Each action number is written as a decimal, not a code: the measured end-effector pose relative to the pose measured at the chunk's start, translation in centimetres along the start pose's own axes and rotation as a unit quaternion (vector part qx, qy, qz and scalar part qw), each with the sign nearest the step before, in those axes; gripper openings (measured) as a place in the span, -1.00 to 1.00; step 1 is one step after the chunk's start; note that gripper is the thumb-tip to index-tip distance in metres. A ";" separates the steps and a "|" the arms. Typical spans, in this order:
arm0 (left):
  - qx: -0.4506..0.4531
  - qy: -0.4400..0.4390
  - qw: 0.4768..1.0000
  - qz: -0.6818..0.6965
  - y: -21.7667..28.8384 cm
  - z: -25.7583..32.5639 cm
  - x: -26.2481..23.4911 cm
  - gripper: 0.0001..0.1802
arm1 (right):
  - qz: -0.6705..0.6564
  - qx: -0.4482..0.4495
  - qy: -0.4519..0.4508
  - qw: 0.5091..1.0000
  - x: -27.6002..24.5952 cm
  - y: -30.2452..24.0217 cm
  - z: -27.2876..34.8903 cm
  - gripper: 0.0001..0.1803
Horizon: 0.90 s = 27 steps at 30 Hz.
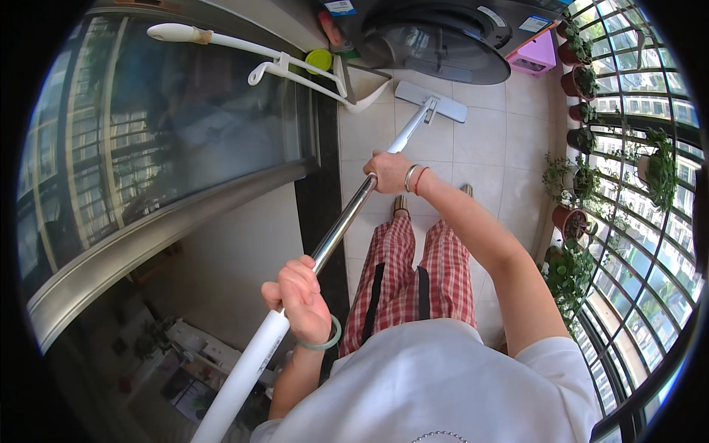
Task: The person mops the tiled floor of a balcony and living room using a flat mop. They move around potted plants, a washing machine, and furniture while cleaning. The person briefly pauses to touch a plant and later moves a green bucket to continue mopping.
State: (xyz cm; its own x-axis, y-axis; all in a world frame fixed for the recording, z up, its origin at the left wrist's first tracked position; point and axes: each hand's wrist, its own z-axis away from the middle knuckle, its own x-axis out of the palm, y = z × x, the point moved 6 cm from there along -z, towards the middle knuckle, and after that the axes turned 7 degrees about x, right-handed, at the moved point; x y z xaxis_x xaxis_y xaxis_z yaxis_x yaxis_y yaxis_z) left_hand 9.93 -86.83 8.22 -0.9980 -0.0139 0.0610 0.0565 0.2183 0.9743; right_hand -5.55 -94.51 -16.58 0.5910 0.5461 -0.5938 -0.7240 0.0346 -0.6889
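A flat mop [346, 218] with a silver and white pole slants from the lower left up to the floor ahead. My left hand [301, 294] is closed round the pole just above its thick white grip. Farther along, my right hand [389, 171] wraps the pole where the metal meets the white lower section. The grey-white rectangular mop head [430, 102] lies on the tiles in front of an open round machine door [436, 46]. Its pad underneath is hidden. My feet stand on the tiles behind it.
Pale floor tiles [474, 151] run between a sliding glass door [192, 111] at left and a barred window with potted plants [574, 221] at right. A white dustpan [364, 87] and a pink box [533, 55] flank the dark machine. A white long handle [214, 37] leans at upper left.
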 end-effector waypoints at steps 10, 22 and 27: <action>-0.084 0.066 0.993 -0.058 -4.5 1.6 -1.9 -0.66 | -0.006 -0.009 0.048 0.999 5.3 3.2 -3.5 -0.91; -0.061 -0.110 0.992 -0.016 4.5 -5.0 5.0 -0.71 | -0.143 -0.011 0.210 0.967 3.0 -2.3 3.5 -0.81; 0.034 -0.235 0.970 -0.040 3.3 -7.4 17.5 -0.73 | -0.287 0.152 0.306 0.895 -2.2 6.5 7.9 -0.75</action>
State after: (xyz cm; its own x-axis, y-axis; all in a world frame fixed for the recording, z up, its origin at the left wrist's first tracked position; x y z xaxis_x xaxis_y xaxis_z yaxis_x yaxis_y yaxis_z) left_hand -7.14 -93.59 14.07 -0.9018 0.4100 -0.1367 -0.0085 0.2995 0.9541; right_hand -14.40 -88.94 -16.48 0.9136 -0.1921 -0.3585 -0.2464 0.4398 -0.8636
